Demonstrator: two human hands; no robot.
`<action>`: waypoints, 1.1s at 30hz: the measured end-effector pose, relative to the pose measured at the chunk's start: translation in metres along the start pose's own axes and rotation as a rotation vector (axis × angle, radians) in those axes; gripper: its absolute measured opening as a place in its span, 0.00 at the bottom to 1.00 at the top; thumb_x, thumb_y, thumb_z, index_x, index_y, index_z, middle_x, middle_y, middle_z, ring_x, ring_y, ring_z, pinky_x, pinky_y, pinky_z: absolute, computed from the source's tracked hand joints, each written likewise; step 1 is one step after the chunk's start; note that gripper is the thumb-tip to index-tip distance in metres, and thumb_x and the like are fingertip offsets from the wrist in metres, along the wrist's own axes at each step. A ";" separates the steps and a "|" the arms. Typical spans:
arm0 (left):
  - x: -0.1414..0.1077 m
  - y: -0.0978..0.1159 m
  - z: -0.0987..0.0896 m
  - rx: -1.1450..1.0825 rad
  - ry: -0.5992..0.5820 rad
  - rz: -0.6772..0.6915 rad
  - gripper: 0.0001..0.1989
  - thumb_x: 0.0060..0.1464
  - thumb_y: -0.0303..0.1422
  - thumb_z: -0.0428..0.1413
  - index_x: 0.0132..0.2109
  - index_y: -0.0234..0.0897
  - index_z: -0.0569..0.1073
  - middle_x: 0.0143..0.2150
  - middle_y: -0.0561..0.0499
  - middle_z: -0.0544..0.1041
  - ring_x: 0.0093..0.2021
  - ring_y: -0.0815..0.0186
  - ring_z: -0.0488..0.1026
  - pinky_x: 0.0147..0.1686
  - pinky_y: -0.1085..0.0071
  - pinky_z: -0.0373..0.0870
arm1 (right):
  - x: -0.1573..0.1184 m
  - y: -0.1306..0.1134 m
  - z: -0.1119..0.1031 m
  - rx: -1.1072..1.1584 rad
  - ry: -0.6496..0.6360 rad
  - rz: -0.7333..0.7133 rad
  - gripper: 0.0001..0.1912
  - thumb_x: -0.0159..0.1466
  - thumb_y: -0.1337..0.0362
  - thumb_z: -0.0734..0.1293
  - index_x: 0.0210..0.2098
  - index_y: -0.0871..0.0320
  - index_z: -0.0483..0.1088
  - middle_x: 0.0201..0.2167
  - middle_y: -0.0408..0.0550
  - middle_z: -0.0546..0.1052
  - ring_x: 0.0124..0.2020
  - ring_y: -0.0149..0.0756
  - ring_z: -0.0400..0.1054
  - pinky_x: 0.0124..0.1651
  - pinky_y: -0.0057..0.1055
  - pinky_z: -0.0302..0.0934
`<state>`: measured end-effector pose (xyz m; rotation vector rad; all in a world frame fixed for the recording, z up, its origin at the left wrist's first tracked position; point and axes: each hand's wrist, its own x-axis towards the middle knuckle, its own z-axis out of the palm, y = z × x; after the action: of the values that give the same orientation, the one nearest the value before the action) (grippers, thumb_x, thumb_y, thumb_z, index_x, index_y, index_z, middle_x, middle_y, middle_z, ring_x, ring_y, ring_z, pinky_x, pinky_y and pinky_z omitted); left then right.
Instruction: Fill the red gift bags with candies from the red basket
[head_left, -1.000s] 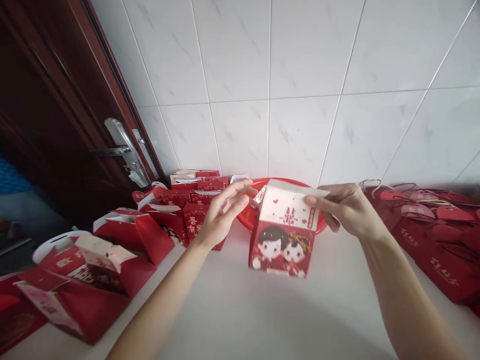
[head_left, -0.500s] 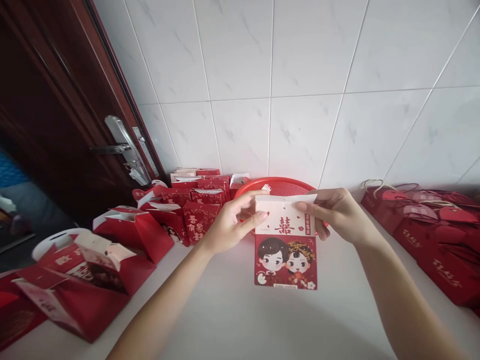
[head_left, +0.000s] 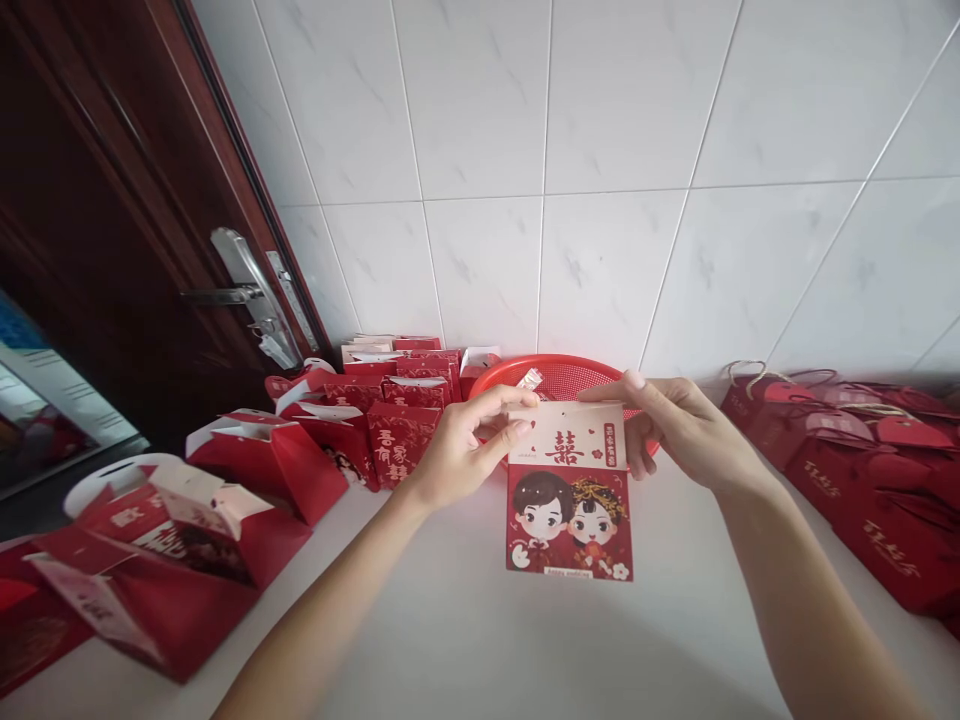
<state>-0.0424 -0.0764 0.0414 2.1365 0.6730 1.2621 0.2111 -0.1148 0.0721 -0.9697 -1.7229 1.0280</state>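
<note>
In front of me a red and white paper gift box (head_left: 568, 520) with a cartoon couple and a red double-happiness sign faces me upright. My left hand (head_left: 469, 440) pinches its upper left corner, thumb on the front face. At the upper right, my right hand (head_left: 679, 430) holds it with the thumb along the top edge and the other fingers partly hidden beside and behind it. Just behind the box stands a red perforated plastic basket (head_left: 491, 378), with a small shiny wrapped piece (head_left: 530, 380) showing near its left side.
Several red gift boxes (head_left: 405, 440) stand upright at the back left, with bigger open-topped ones (head_left: 255, 460) along the left side. Red bags with cord handles (head_left: 847, 480) line the right. A white tiled wall (head_left: 480, 260) rises behind the white tabletop (head_left: 450, 620); a brown door (head_left: 112, 200) is at left.
My right thumb has moved from the front of the white flap up to the top edge. The flap's top fold now looks flatter, and the gift box has shifted slightly left.
</note>
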 end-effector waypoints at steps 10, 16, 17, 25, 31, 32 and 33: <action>0.001 -0.004 0.001 0.081 0.064 0.080 0.09 0.61 0.31 0.59 0.48 0.38 0.80 0.47 0.47 0.84 0.44 0.62 0.82 0.42 0.69 0.80 | 0.001 -0.002 0.004 0.013 0.006 0.085 0.23 0.60 0.48 0.75 0.42 0.63 0.79 0.15 0.43 0.73 0.15 0.30 0.66 0.18 0.25 0.59; -0.001 -0.001 0.001 0.094 0.053 0.039 0.09 0.61 0.32 0.59 0.47 0.38 0.81 0.47 0.46 0.84 0.45 0.59 0.82 0.43 0.66 0.81 | 0.002 -0.003 0.010 -0.062 0.056 0.045 0.19 0.60 0.50 0.74 0.32 0.62 0.75 0.17 0.43 0.72 0.14 0.28 0.63 0.15 0.26 0.57; -0.001 0.000 0.001 0.087 0.045 0.035 0.10 0.61 0.32 0.59 0.48 0.38 0.81 0.47 0.45 0.84 0.45 0.59 0.82 0.41 0.66 0.81 | 0.002 -0.004 0.010 -0.073 0.066 0.033 0.19 0.60 0.50 0.73 0.32 0.61 0.75 0.17 0.43 0.72 0.14 0.28 0.63 0.15 0.26 0.56; 0.000 0.000 0.003 -0.007 0.050 -0.030 0.18 0.61 0.39 0.61 0.57 0.41 0.78 0.46 0.46 0.83 0.39 0.63 0.79 0.37 0.69 0.79 | -0.002 -0.009 0.009 -0.118 0.092 -0.014 0.16 0.62 0.53 0.72 0.33 0.62 0.76 0.16 0.42 0.70 0.14 0.27 0.61 0.16 0.26 0.55; 0.001 -0.005 0.012 -0.118 0.060 -0.142 0.15 0.60 0.42 0.62 0.46 0.36 0.82 0.41 0.46 0.83 0.40 0.61 0.78 0.39 0.67 0.77 | -0.001 -0.007 0.005 -0.106 0.069 -0.004 0.15 0.62 0.53 0.72 0.34 0.62 0.76 0.16 0.41 0.69 0.15 0.27 0.60 0.17 0.26 0.55; 0.001 -0.005 0.014 -0.126 0.079 -0.136 0.15 0.60 0.42 0.62 0.45 0.36 0.82 0.40 0.46 0.83 0.39 0.61 0.78 0.39 0.67 0.77 | -0.001 -0.007 0.004 -0.103 0.061 0.006 0.16 0.62 0.53 0.73 0.34 0.61 0.76 0.17 0.41 0.70 0.15 0.27 0.61 0.18 0.26 0.55; 0.001 -0.005 0.016 -0.130 0.106 -0.129 0.15 0.59 0.43 0.62 0.44 0.36 0.82 0.38 0.47 0.83 0.38 0.61 0.78 0.38 0.68 0.77 | -0.001 -0.006 0.003 -0.101 0.048 0.011 0.16 0.62 0.53 0.73 0.34 0.61 0.76 0.18 0.42 0.70 0.16 0.27 0.61 0.18 0.26 0.55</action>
<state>-0.0283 -0.0756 0.0318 1.9009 0.7401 1.3188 0.2078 -0.1186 0.0769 -1.0609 -1.7452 0.9251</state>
